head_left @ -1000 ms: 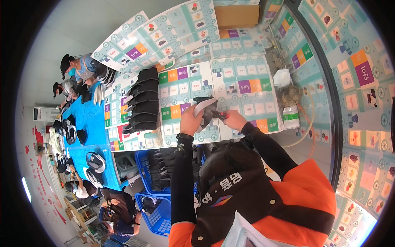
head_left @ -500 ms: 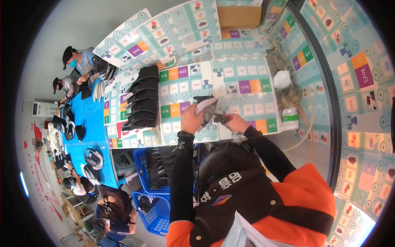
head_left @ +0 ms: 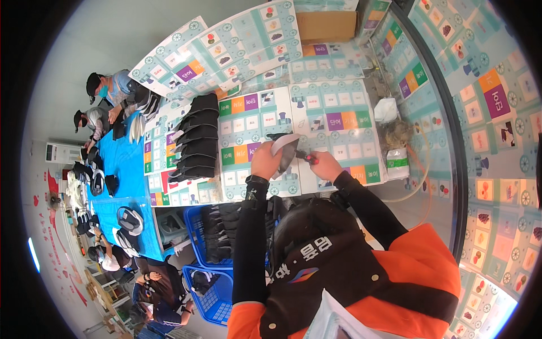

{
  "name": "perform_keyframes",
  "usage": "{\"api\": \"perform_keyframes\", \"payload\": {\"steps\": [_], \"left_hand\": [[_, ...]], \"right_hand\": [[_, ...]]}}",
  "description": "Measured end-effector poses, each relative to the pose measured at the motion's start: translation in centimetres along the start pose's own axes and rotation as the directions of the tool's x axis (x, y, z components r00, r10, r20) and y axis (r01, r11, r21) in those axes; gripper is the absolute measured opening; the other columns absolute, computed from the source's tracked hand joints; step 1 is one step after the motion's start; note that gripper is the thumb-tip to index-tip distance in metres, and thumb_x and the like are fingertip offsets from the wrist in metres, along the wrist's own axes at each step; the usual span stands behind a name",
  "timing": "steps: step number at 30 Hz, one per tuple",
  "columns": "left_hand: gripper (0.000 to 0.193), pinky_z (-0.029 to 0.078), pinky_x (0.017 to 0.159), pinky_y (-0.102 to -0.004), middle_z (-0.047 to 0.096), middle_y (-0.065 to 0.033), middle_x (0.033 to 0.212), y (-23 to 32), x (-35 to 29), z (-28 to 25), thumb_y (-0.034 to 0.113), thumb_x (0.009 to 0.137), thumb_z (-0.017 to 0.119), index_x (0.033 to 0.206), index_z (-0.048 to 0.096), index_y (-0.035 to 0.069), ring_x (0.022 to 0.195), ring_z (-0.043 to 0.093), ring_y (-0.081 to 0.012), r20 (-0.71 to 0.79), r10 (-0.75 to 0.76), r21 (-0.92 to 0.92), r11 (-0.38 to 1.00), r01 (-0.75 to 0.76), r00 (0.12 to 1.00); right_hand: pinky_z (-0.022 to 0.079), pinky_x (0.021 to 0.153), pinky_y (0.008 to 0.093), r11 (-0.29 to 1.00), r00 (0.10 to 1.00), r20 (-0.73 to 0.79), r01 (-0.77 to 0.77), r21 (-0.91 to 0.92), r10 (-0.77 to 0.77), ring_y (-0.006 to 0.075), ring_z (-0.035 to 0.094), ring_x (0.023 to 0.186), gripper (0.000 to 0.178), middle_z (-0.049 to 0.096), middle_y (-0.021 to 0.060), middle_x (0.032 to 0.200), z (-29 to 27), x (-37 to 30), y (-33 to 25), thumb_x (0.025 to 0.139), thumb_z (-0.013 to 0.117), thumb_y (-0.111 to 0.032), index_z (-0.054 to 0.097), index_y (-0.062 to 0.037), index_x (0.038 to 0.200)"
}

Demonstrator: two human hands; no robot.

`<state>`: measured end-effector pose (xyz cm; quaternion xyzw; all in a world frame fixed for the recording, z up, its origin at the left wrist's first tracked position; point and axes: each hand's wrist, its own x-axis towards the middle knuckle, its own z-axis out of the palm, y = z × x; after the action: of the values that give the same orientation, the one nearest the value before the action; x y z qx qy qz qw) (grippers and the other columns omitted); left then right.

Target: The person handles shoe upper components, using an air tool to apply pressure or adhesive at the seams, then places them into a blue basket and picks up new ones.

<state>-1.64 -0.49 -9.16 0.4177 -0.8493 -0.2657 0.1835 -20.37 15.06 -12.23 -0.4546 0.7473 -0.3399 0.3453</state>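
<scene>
Over the patterned table my left hand [head_left: 265, 163] is closed on a dark curved fabric piece [head_left: 289, 155] with a pale grey band along its edge. The piece is tilted, and my fingers cover its left side. My right hand [head_left: 326, 168] grips a small dark hand tool [head_left: 308, 158] with red on its handle. Its tip points left and lies at the right edge of the piece; whether it touches cannot be made out. Left of my hands lies a row of overlapping black curved pieces [head_left: 197, 138].
Blue baskets [head_left: 210, 265] with dark pieces stand below the table edge. A blue-covered table [head_left: 130, 169] with more dark and pale pieces lies to the left, with several people around it. A white packet [head_left: 397, 164] sits at the right, beside a hose; a cardboard box [head_left: 327, 25] is behind.
My right hand has turned slightly, and the red of the tool's handle now shows. My left hand and the piece have barely moved. A co-worker at the far left has shifted their arms.
</scene>
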Motion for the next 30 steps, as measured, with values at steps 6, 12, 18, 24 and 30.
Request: {"api": "perform_keyframes", "payload": {"steps": [6,12,18,24,30], "left_hand": [[0.036,0.056,0.08,-0.0497,0.072,-0.0241,0.099,0.0,-0.1,-0.1,0.029,0.089,0.074,0.111,0.071,0.001,0.093,0.069,-0.0445,0.014,-0.021,-0.023,1.0,0.021,1.0],[0.037,0.056,0.081,-0.0488,0.073,-0.024,0.098,0.1,-0.3,-0.2,0.03,0.088,0.075,0.112,0.071,0.001,0.093,0.07,-0.0442,0.014,-0.027,-0.019,0.999,0.027,1.0],[0.038,0.056,0.083,-0.0488,0.072,-0.025,0.104,0.3,0.0,-0.1,0.029,0.088,0.074,0.113,0.07,0.0,0.097,0.069,-0.0445,0.015,-0.003,-0.05,0.999,0.004,1.0],[0.031,0.054,0.084,-0.0502,0.071,-0.021,0.104,-1.8,-1.9,-1.0,0.025,0.092,0.068,0.112,0.07,0.001,0.095,0.067,-0.0424,-0.161,0.139,0.116,0.986,-0.121,0.977],[0.029,0.054,0.072,-0.0563,0.071,-0.0242,0.086,-1.8,-8.2,-5.9,0.028,0.099,0.058,0.103,0.072,0.004,0.083,0.07,-0.0451,-0.084,-0.404,0.168,0.895,0.413,0.911]], "right_hand": [[0.05,0.077,0.0567,0.999,0.999,-0.015,-0.031,-0.019,0.031,0.0504,0.063,0.088,0.021,0.067,0.0296,0.086,-0.3,-0.4,0.1,0.089,0.057,-0.016,0.067,-0.0001,0.099],[0.049,0.077,0.0579,0.998,0.998,-0.04,-0.057,-0.031,0.055,0.0505,0.063,0.086,0.019,0.067,0.0295,0.085,-0.6,-0.6,-0.2,0.087,0.057,-0.014,0.066,0.0004,0.097],[0.05,0.075,0.0544,0.998,1.0,-0.03,-0.007,-0.06,0.005,0.0496,0.064,0.084,0.021,0.067,0.0298,0.086,0.8,0.0,2.2,0.088,0.057,-0.014,0.067,0.0008,0.1],[0.054,0.062,0.0357,0.949,0.888,0.413,-0.28,0.142,0.2,0.0232,0.068,0.069,0.04,0.071,0.0114,0.081,2.6,0.2,1.6,0.083,0.067,-0.009,0.07,-0.0003,0.122],[0.053,0.083,0.052,0.994,0.998,-0.006,0.056,-0.092,-0.057,0.0473,0.066,0.099,0.03,0.07,0.0289,0.105,0.6,1.5,9.4,0.1,0.058,-0.022,0.069,0.0032,0.109]]}}
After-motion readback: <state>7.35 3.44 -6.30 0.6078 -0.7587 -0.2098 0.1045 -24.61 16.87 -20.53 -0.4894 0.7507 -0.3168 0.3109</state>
